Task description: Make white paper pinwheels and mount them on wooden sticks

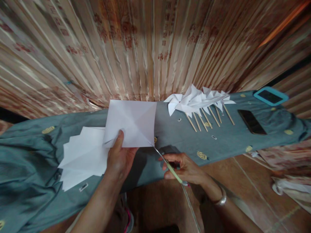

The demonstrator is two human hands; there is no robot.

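paper (131, 121), one white sheet with creases crossing from corner to corner, is held up over the desk (225, 145), gripped near its closest edge by the fingers of the left hand (122, 158). the scissors (173, 171), with pale green handles, point away from the right fingers, and their tips meet the sheet's near right corner, where a crease ends. this looks like the cutting step, at or near its start on this sheet; no long slit shows. well beyond and to the right of the right fingers, a row of white pinwheels (198, 100) on thin sticks seems to be the finished part. just left of the left fingers, a fanned stack (84, 155) of white sheets is probably the part left over; whether any are cut, i cannot tell.

the left fingers are closed flat, thumb on top of the sheet and the others underneath. the right hand (181, 166) has its fingers curled loosely about the handles; how wide the blades stand is too small to tell. farther right of the right fingers lie a dark phone (252, 121) and a blue-framed object (270, 96).
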